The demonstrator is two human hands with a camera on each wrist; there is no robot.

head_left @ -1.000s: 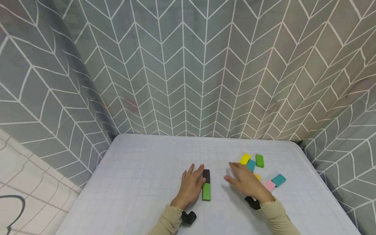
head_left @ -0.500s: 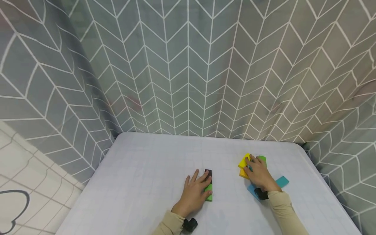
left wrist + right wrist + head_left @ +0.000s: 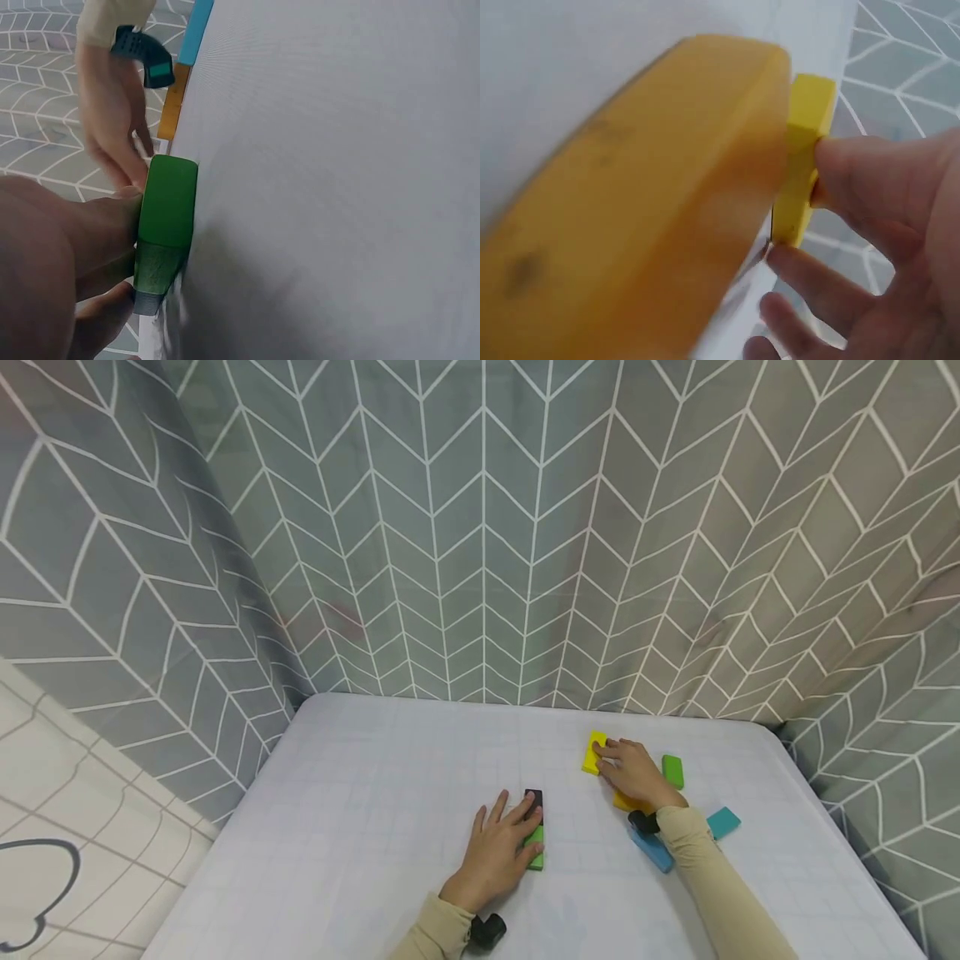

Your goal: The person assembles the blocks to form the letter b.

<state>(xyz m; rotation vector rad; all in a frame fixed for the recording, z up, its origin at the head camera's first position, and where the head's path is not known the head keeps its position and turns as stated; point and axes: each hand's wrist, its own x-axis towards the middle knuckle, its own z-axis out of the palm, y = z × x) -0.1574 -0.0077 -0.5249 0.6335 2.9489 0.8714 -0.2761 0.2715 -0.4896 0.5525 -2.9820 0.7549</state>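
My left hand lies with spread fingers over a black block and a green block, set end to end. In the left wrist view, its fingertips touch the top of the green block. Toward the back right, my right hand holds a yellow block at its right part. The right wrist view has the thumb and fingertips on that yellow block. An orange-yellow block lies under the right hand, partly hidden, and looms large and blurred near the right wrist camera.
A second green block lies right of my right hand. Below the right wrist is a blue block, and a teal block lies beside the sleeve. The white-covered table ends at a patterned curtain.
My right hand went right to the blocks, then moved back left and away with the yellow block. The left hand's fingers slid onto the black and green blocks.
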